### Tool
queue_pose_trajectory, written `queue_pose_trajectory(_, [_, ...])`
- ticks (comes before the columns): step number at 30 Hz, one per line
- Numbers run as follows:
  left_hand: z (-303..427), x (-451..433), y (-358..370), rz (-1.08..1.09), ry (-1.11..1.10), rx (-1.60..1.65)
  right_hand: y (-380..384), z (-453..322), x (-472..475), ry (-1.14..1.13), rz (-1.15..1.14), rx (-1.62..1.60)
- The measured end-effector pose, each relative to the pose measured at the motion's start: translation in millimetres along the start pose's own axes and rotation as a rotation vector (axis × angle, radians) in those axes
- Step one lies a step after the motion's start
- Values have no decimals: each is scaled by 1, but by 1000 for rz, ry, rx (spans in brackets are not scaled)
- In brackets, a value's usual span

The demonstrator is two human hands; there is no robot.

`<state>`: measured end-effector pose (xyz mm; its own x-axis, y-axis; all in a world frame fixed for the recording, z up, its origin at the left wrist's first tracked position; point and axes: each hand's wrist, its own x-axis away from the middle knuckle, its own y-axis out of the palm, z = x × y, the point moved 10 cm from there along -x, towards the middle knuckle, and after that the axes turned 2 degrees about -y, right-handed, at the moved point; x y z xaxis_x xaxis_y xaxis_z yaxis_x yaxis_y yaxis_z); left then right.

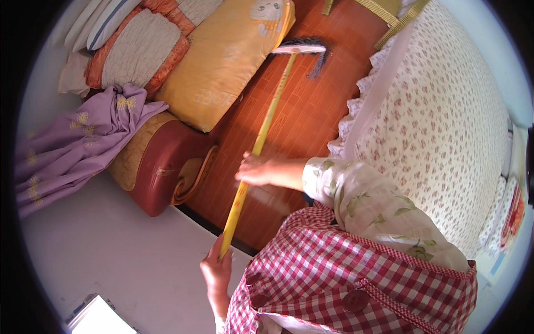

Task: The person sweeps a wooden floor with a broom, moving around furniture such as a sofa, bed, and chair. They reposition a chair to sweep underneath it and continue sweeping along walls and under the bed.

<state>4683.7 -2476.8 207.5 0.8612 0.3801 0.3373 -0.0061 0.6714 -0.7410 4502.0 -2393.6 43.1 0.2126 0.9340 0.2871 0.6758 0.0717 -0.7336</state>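
Observation:
A mop crosses the middle of the view, its long yellow handle (270, 115) slanting away from me over the floor. My right hand (255, 169) is wrapped around the handle partway along. Close to the handle's near end, my left hand (217, 267) grips it too. At the far end, a pale mop plate (299, 49) with dark grey strands (306, 41) rests on the reddish wood-patterned floor (308, 98). The plate's left end is beside the yellow cushion (221, 62), which partly hides it. Some strands trail out to the right.
On the left, a red and tan sofa (162, 167) carries a purple cloth (96, 117) and quilted covers (137, 50). A bed with a floral sheet (442, 112) and ruffled skirt borders the floor at right. Gold-coloured furniture legs (398, 27) stand at the far end.

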Motion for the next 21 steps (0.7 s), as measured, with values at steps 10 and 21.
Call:
queue_pose_trajectory(10, [4,199,-173,-240,-266,-298,25,-308,33,-590,351,-19])
queue_pose_trajectory(21, [45,195,-140,-308,-231,-512,49,-278,41,-546,343,-250])
